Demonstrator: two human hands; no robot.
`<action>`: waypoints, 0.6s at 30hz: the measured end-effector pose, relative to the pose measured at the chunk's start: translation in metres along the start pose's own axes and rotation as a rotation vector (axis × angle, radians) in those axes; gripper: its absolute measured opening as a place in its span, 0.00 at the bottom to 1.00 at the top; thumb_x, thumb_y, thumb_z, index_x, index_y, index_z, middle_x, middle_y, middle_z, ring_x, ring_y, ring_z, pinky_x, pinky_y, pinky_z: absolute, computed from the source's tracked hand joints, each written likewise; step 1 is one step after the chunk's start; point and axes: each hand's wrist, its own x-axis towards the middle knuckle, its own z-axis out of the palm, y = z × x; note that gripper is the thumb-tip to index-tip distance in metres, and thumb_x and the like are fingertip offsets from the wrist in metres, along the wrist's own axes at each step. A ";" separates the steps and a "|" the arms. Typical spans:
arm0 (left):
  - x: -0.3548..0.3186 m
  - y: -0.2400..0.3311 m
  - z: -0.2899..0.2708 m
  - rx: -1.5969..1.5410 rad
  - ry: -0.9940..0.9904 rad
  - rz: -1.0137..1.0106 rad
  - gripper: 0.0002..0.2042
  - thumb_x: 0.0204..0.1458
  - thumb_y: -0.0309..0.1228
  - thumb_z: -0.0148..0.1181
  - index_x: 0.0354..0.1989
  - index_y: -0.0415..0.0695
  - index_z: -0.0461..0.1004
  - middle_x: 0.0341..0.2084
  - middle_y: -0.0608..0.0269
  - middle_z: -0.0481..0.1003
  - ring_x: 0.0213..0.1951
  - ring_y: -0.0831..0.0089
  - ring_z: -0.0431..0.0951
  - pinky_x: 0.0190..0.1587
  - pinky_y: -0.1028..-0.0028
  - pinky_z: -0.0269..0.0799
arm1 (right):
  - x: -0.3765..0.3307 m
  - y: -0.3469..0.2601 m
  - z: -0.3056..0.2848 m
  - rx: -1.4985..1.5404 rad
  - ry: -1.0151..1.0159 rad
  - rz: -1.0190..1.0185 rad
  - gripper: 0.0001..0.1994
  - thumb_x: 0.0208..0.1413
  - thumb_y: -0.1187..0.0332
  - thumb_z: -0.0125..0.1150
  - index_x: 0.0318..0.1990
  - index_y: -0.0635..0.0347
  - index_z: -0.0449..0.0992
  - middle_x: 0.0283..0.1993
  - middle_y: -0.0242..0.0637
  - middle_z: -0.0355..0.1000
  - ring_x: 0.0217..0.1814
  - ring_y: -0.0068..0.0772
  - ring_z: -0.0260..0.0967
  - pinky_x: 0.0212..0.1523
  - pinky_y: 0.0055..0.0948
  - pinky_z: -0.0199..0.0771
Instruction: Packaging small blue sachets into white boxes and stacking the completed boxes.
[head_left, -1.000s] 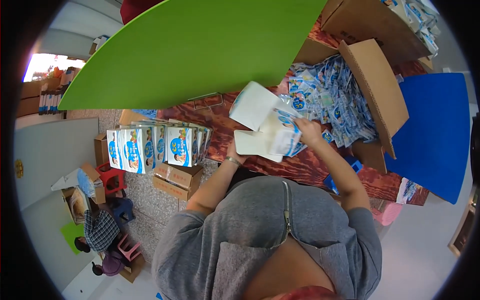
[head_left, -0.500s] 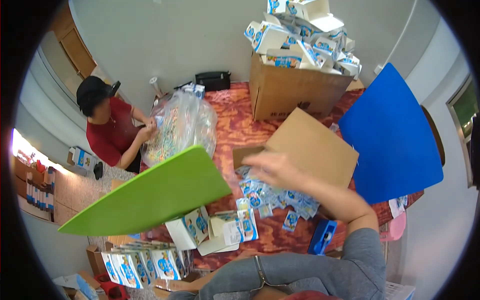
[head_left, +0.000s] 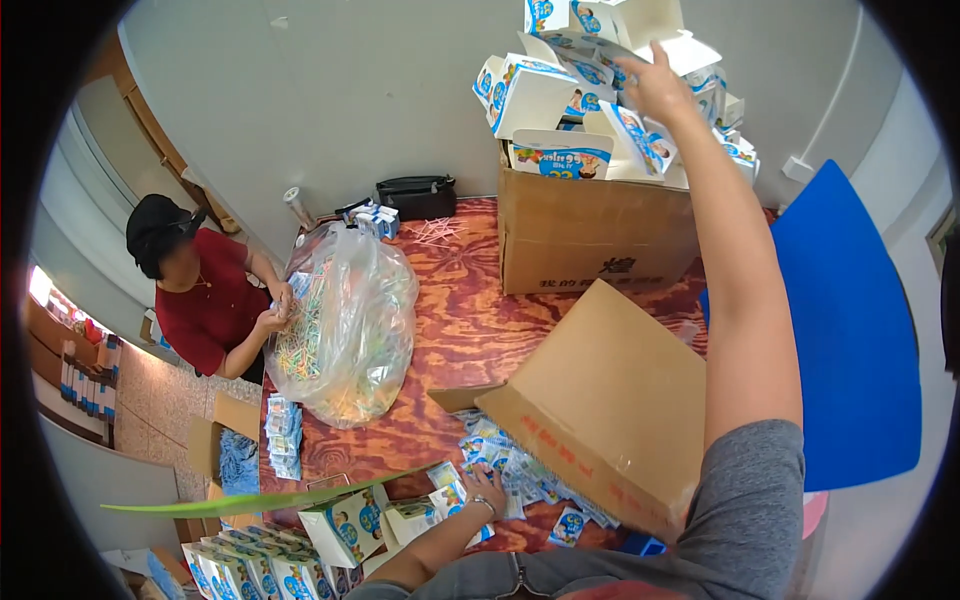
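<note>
Red swirly table [head_left: 460,265] by grey wall [head_left: 400,60], right hand [head_left: 657,88] spread wide at white boxes [head_left: 540,95], left hand [head_left: 486,488] at little packets [head_left: 568,526], can't tell how open or if holding any.

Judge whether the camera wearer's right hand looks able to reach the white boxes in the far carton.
Probably yes: the right hand is at the white boxes, which rise above the carton, with nothing visibly blocking it.
</note>
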 end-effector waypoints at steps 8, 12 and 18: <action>0.001 0.005 -0.009 0.010 -0.110 0.088 0.34 0.63 0.37 0.41 0.73 0.29 0.44 0.68 0.16 0.43 0.70 0.20 0.39 0.64 0.25 0.35 | 0.097 0.038 0.089 -0.051 -0.032 -0.085 0.29 0.53 0.69 0.58 0.65 0.35 0.71 0.68 0.58 0.62 0.79 0.58 0.43 0.71 0.44 0.60; 0.010 0.007 0.003 -0.140 -0.046 -0.008 0.33 0.64 0.38 0.40 0.74 0.33 0.44 0.68 0.15 0.40 0.70 0.20 0.39 0.64 0.24 0.35 | 0.123 0.037 0.114 -0.074 0.043 -0.124 0.28 0.53 0.72 0.54 0.65 0.46 0.71 0.72 0.51 0.59 0.76 0.50 0.51 0.71 0.41 0.60; 0.020 0.008 0.018 0.032 -0.083 0.022 0.33 0.64 0.38 0.40 0.75 0.36 0.43 0.69 0.15 0.36 0.68 0.17 0.40 0.60 0.20 0.35 | 0.119 0.042 0.128 0.300 0.329 -0.203 0.25 0.54 0.71 0.52 0.61 0.64 0.71 0.66 0.49 0.65 0.68 0.50 0.62 0.69 0.39 0.62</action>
